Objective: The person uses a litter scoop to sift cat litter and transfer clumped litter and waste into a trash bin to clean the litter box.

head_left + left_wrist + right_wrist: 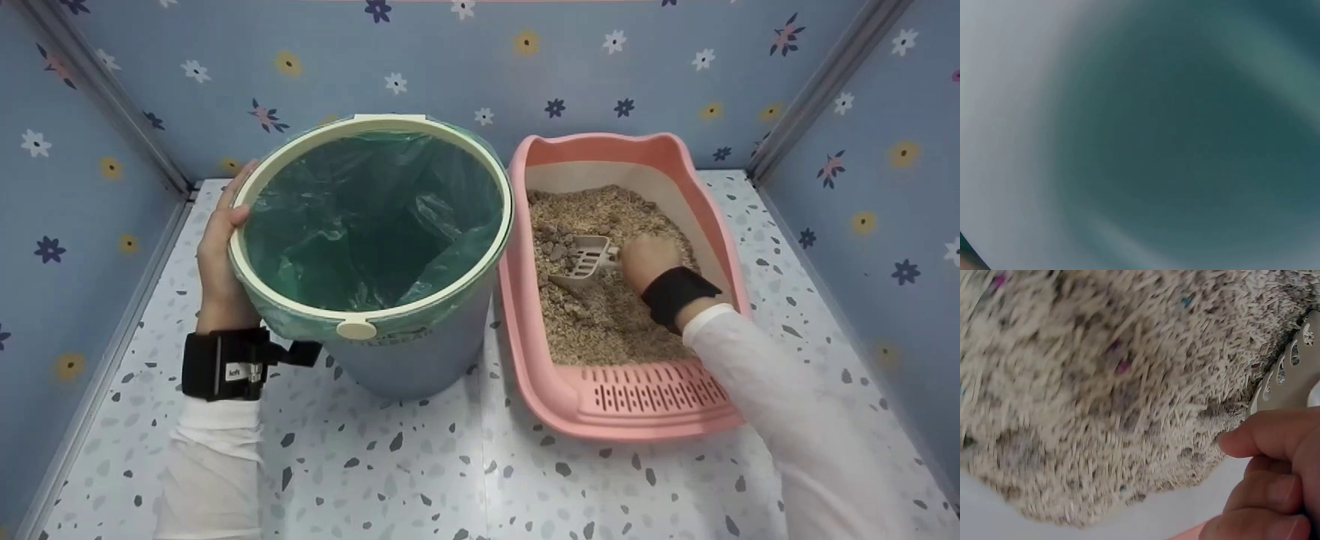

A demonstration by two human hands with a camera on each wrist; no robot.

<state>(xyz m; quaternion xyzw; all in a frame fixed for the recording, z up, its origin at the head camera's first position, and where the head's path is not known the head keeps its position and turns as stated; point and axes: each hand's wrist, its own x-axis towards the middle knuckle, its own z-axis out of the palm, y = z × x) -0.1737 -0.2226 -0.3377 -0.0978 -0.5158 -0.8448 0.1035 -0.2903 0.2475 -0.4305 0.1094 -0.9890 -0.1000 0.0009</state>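
In the head view, a blue-grey trash can (420, 360) has a cream rim (495, 259) and a green plastic liner (367, 217). My left hand (223, 259) holds the can's left side, thumb at the rim and fingers along the outside. To the can's right, a pink litter box (637, 420) contains tan cat litter (600, 337). My right hand (651, 262) grips a beige slotted litter scoop (590, 256) by its handle, low over the litter. Grey-brown clumps (555, 244) lie by the scoop's front edge. Beside the right hand (1275, 478), the right wrist view shows the scoop's slots.
Blue flowered panels (450, 67) stand behind and on both sides. Speckled white flooring (480, 480) lies under the can and box. A perforated step (652, 390) forms the box's front. Only a blurred close-up of the can and liner fills the left wrist view.
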